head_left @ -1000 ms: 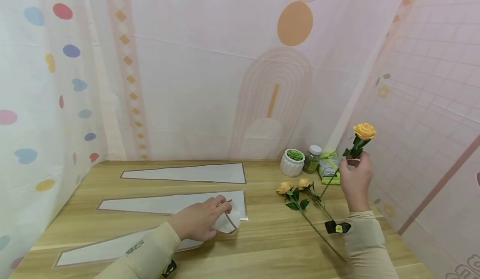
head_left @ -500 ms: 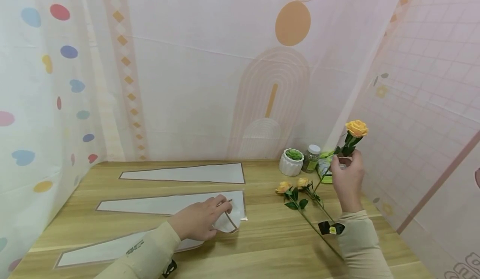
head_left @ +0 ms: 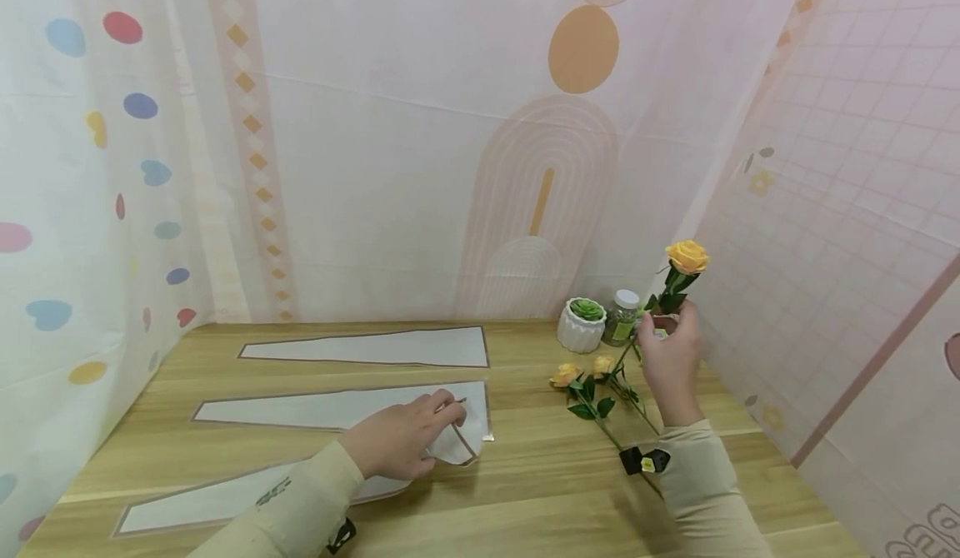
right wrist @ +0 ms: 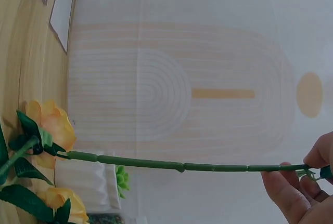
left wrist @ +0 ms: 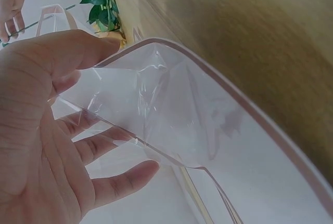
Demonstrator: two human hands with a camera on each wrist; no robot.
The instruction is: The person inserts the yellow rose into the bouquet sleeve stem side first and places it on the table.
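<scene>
My left hand (head_left: pixel 408 437) grips the wide mouth of the nearest tapered flower sleeve (head_left: pixel 180 504), clear and white with a brown border. In the left wrist view this sleeve (left wrist: pixel 250 141) gapes, its rim lifted under the thumb and the fingers spread at the other layer. At the right, my right hand (head_left: pixel 672 362) pinches a yellow rose (head_left: pixel 686 256) just below its leaves, bloom up. Its green stem (right wrist: pixel 156 162) slants down leftward over two yellow roses lying on the table, one rose (head_left: pixel 566 375) left of the other rose (head_left: pixel 603 366).
Two more sleeves, a middle sleeve (head_left: pixel 277 411) and a far sleeve (head_left: pixel 412 348), lie flat on the wooden table (head_left: pixel 525 500). At the back right stand a white succulent pot (head_left: pixel 581 335) and a white-lidded jar (head_left: pixel 622 323). A patterned curtain (head_left: pixel 375 166) hangs behind.
My right hand has moved leftward with the upright rose, closer to the jar and the lying roses. The left hand stays on the sleeve's mouth.
</scene>
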